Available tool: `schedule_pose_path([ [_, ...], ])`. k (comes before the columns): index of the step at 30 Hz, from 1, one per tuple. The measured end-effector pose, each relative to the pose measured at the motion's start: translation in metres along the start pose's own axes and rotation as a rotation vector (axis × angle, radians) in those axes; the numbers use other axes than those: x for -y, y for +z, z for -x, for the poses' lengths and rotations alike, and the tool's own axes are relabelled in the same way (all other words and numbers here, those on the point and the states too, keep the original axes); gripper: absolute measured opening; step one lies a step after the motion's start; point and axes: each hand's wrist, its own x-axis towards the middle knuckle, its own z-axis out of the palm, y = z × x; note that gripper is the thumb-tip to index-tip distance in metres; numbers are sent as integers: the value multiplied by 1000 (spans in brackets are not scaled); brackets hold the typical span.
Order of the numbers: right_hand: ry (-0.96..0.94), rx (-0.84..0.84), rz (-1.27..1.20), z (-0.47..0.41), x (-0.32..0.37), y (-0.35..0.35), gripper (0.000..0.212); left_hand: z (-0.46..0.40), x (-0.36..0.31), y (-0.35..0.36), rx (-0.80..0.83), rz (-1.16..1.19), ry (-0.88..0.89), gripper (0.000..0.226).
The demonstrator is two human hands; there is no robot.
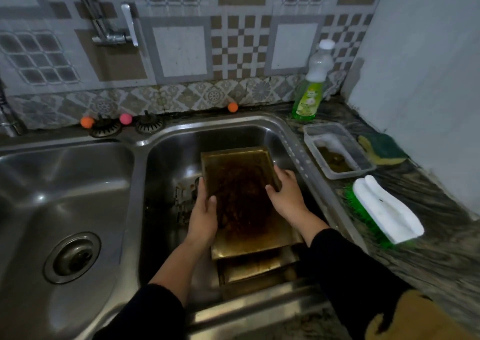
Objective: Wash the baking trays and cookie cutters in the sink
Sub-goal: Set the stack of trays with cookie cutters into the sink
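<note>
Left hand and right hand each grasp a long edge of the blackened baking tray, frame centre; advise level, firm hold above the sink.

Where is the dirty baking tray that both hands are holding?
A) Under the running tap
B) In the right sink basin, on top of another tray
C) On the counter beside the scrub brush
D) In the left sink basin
B: the left hand and right hand grip the sides of the baking tray inside the right sink basin, with a second tray beneath it.
</note>
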Motion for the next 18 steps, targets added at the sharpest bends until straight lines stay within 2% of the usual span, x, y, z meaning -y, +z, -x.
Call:
schedule_pose_path([
  [2,4,58,12,7,9,-19,58,4,-7,2,-4,79,13,52],
  [4,-56,76,136,18,13,-44,54,6,-12,3,-27,109,43,49],
  [5,-129,1,236,25,13,-58,49,7,-15,4,-42,95,86,48],
  [7,-254,-277,493,41,8,-90,40,6,-20,8,-69,33,172,48],
  [9,-213,-474,714,59,-3,-123,39,3,-22,13,-105,-37,191,52],
  [10,-125,-491,790,66,-10,-137,42,2,-24,16,-118,-61,197,53],
  [13,107,-334,819,76,-33,-157,56,0,-29,26,-115,-57,212,53],
  [15,155,-255,808,77,-44,-154,61,-1,-29,32,-118,-48,200,53],
  [18,155,-294,857,78,-51,-148,62,-1,-27,38,-109,-23,183,53],
])
